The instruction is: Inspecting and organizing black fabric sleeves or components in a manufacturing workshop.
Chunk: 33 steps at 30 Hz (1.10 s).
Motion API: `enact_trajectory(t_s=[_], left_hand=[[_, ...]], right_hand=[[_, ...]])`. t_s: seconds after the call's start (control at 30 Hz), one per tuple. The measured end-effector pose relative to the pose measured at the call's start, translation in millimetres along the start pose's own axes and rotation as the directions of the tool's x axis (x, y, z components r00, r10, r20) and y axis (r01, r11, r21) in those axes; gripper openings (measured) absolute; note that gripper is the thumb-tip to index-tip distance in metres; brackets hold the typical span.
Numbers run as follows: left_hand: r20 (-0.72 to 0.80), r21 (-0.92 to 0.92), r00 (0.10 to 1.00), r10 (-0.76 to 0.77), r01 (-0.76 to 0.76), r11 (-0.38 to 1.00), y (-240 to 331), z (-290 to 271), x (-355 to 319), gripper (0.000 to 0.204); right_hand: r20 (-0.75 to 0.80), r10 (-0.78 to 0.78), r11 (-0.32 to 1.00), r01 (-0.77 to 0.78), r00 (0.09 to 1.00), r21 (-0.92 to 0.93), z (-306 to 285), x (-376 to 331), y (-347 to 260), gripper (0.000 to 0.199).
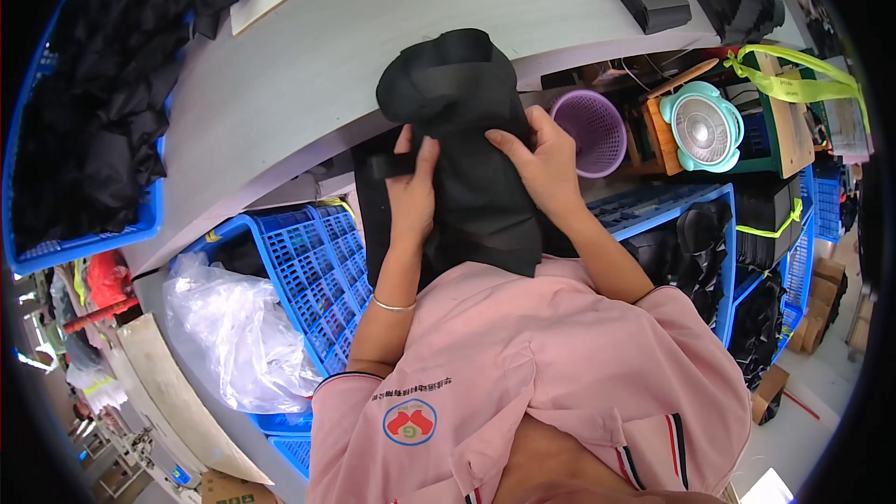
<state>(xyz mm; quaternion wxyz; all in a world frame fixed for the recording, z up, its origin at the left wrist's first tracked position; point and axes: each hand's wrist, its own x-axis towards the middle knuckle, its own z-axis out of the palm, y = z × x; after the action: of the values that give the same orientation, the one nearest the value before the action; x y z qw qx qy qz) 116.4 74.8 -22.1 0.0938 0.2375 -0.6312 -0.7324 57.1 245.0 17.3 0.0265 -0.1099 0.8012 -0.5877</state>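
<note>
A black fabric piece (471,177) hangs between my hands, its upper end resting on the grey table's near edge and its lower end reaching my lap. My left hand (413,185) is closed on its left edge, thumb and fingers pinching it. A short dark strip (389,165) juts out beside those fingers; whether it belongs to the same piece I cannot tell. On the other side, my right hand (544,161) grips the right edge, thumb lying on top. The fingertips under the cloth are hidden.
The grey table (308,47) curves ahead. A blue basket (154,215) of black fabric stands far left, and blue crates (322,271) flank me, one with clear plastic (238,336). Right of my hands are a purple basket (586,131) and a small turquoise fan (702,128).
</note>
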Motion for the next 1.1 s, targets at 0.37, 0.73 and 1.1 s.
enact_trajectory(t_s=[0.37, 0.73, 1.1], left_hand=[[0.118, -0.549, 0.993, 0.022, 0.047, 0.834, 8, -10, 8, 0.036], [0.152, -0.272, 0.988, -0.027, 0.068, 0.960, 26, 7, 18, 0.050], [0.243, -0.377, 0.894, -0.377, 0.445, 0.812, 5, -4, 22, 0.035]], right_hand=[[0.391, 0.274, 0.741, -0.453, 0.878, 0.497, -6, 21, 9, 0.043], [0.043, -0.006, 0.989, 0.000, 0.999, 0.149, -3, 55, 12, 0.055], [0.507, 0.505, 0.560, -0.712, 0.699, 0.423, -9, 28, 54, 0.040]])
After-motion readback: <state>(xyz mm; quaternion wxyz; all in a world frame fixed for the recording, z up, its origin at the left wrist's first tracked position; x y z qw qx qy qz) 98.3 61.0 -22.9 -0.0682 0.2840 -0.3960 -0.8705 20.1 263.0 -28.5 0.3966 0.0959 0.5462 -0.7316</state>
